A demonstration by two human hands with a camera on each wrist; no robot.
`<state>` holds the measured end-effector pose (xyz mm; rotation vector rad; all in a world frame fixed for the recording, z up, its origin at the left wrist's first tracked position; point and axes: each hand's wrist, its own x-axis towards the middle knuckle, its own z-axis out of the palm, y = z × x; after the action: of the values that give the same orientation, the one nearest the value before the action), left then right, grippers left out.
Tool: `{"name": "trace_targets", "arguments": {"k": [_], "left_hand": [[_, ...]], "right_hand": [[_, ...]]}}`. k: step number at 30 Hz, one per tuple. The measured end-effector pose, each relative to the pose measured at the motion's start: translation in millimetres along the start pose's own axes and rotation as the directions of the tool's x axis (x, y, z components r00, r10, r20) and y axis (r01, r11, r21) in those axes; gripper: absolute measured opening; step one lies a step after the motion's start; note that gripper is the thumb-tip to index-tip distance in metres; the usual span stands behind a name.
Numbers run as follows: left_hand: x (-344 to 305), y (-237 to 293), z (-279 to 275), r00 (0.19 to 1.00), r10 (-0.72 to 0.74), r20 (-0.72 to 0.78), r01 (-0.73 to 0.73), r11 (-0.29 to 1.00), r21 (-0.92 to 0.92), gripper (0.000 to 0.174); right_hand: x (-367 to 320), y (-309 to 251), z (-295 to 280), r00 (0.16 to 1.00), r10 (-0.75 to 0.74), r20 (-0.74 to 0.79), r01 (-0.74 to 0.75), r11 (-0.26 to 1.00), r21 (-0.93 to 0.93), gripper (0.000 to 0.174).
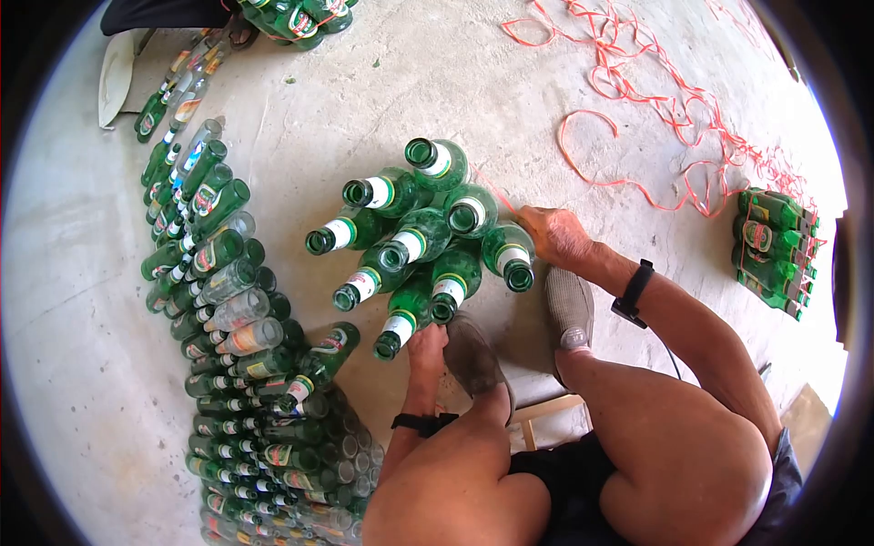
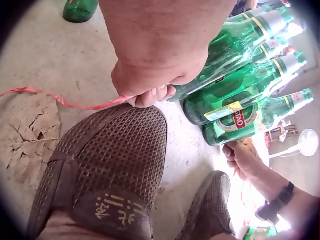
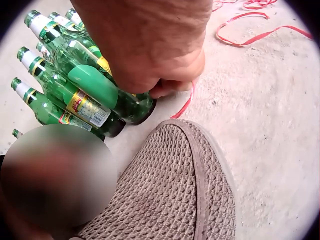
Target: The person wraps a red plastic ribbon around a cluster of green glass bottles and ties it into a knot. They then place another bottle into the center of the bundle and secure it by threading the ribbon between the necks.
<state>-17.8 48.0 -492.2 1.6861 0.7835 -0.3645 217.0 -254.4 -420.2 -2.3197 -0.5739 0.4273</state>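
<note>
A cluster of several green glass bottles (image 1: pixel 423 238) stands upright on the floor between the two hands, necks toward the head camera. My left hand (image 1: pixel 428 350) is low at the cluster's near side. In the left wrist view its curled fingers hold red plastic twine (image 2: pixel 75 104), which trails off to the left over the floor. My right hand (image 1: pixel 557 235) is at the cluster's right side, close to the bottle bases. Its fingers pinch red twine (image 3: pixel 187 105) in the right wrist view, and a thin strand runs from there toward the bottles.
Rows of bottles lying down (image 1: pixel 228 400) fill the left side, with one bottle (image 1: pixel 323 364) on top. A tied bundle of bottles (image 1: pixel 774 250) is at the right, another bundle (image 1: pixel 296 18) at the back. Loose tangled twine (image 1: pixel 674 109) spreads across the floor. Two shoes (image 1: pixel 569 309) flank the near side.
</note>
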Motion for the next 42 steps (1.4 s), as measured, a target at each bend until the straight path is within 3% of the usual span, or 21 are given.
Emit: {"name": "trace_targets", "arguments": {"k": [3,5,8,11,14,19,25,29,32,35,38,41,42], "left_hand": [[-25,95,11,0.977,-0.211,0.035,0.212,0.937,-0.276,0.024],[-30,114,15,0.956,-0.292,0.018,0.279,0.889,-0.364,0.023],[-34,119,19,0.955,-0.29,0.061,0.289,0.862,-0.417,0.024],[-36,117,17,0.974,-0.17,0.147,0.21,0.924,-0.32,0.029],[-35,120,23,0.94,-0.262,0.218,0.333,0.84,-0.428,0.033],[-39,143,33,0.883,-0.31,0.353,0.424,0.848,-0.317,0.036],[-33,143,50,0.818,-0.294,0.494,0.414,0.898,-0.151,0.038],[-27,150,60,0.788,-0.296,0.541,0.385,0.921,-0.056,0.038],[-26,158,69,0.829,-0.245,0.502,0.264,0.964,0.035,0.041],[-20,173,78,0.795,-0.233,0.56,0.184,0.972,0.143,0.039],[-19,173,80,0.843,-0.092,0.529,-0.167,0.892,0.421,0.04],[-10,155,83,0.839,0.075,0.539,-0.327,0.862,0.388,0.046],[-8,160,83,0.826,0.024,0.563,-0.256,0.906,0.338,0.046]], "right_hand": [[-4,-4,-2,1.0,0.026,0.006,-0.026,1.0,0.004,0.013],[-8,-5,-1,0.998,0.053,0.02,-0.053,0.999,0.005,0.013],[-13,-6,-2,0.998,0.045,0.042,-0.044,0.999,-0.028,0.015],[-18,-11,-3,0.994,0.095,0.054,-0.093,0.995,-0.028,0.017],[-20,-11,-1,0.989,0.125,0.082,-0.122,0.992,-0.039,0.02],[-24,-12,2,0.97,0.194,0.144,-0.182,0.979,-0.09,0.022],[-24,-14,2,0.952,0.243,0.187,-0.237,0.97,-0.051,0.026],[-23,-12,4,0.943,0.27,0.196,-0.268,0.963,-0.036,0.029],[-23,-14,3,0.932,0.301,0.203,-0.304,0.952,-0.017,0.029],[-23,-14,2,0.938,0.287,0.192,-0.294,0.956,0.008,0.029],[-23,-13,3,0.94,0.29,0.179,-0.294,0.956,-0.001,0.027],[-23,-5,4,0.959,0.211,0.191,-0.213,0.977,-0.013,0.023],[-22,-5,1,0.964,0.169,0.203,-0.176,0.984,0.016,0.02]]}}
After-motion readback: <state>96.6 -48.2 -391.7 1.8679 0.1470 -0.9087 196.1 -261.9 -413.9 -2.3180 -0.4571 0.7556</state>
